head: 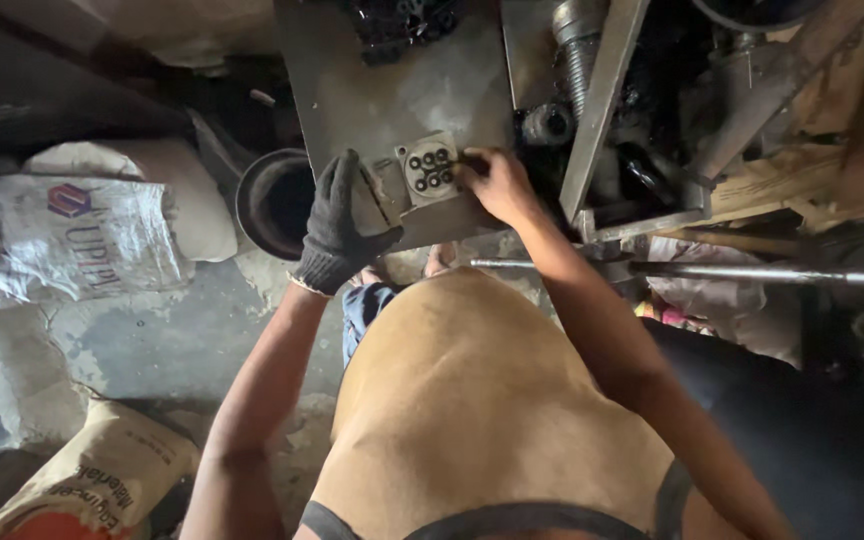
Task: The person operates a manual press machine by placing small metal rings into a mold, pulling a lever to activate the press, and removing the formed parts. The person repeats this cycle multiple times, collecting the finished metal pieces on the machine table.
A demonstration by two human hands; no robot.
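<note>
While the left hand (337, 232), in a dark knit glove, rests on the near edge of the grey metal tabletop (392, 95), its fingers lie curled against a small grey block (380, 190) just beside the fixture; whether they clamp it cannot be told. That fixture, a pale square plate (431, 168) carrying several dark rings on its face, sits at the tabletop's front edge between the 2 hands. Bare, the right hand (497, 183) touches the plate's right side, its fingers pinched together on a small dark piece (471, 160) at the plate's rim. A dark round pot (270, 203) stands on the floor left of the glove. Printed white sacks (72, 240) lie further left. A slanted metal bar (604, 95) and a horizontal steel rod (752, 272) lie to the right.
</note>
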